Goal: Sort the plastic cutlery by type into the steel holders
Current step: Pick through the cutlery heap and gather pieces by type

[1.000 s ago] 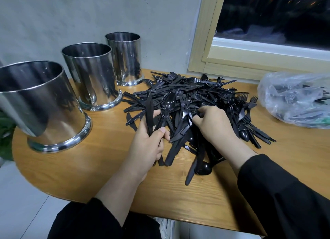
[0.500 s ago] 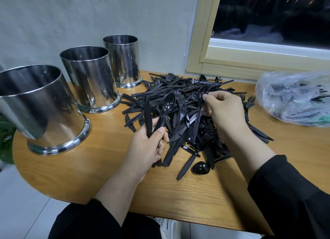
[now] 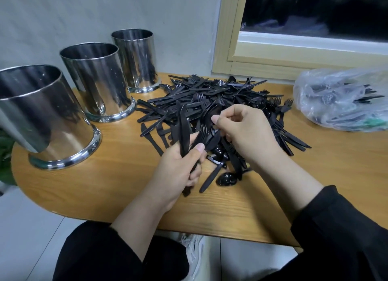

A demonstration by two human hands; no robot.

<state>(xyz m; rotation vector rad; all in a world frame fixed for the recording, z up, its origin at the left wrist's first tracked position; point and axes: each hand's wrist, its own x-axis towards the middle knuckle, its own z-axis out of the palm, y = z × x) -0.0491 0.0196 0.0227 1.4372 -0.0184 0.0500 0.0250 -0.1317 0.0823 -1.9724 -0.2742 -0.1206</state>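
The left hand [image 3: 178, 171] grips a small bundle of black plastic pieces, fingers curled round the handles with the thumb pressed across them: knives [image 3: 183, 129] stand up from the fist on one side and a nested stack of spoons [image 3: 206, 125] fans up on the other. The right hand [image 3: 243, 131] pinches the bowl end at the top of that spoon stack between thumb and forefinger, its other fingers loosely curled. Both hands work at the near edge of the cutlery pile [image 3: 220, 93], a loose heap of black forks, knives and spoons spread across the wooden table [image 3: 117, 188]. A single spoon [image 3: 227, 178] lies bowl-down on the table at the near side of the pile, just beside a stray knife. Left of the pile three steel holders stand in a row along the wall: the nearest holder [image 3: 42, 117], the middle holder [image 3: 96, 83] and the far holder [image 3: 136, 60], whose base nearly meets the pile's far-left edge. Right of the pile, under the window frame [image 3: 226, 39], a clear plastic bag [image 3: 340, 100] holds more black cutlery.
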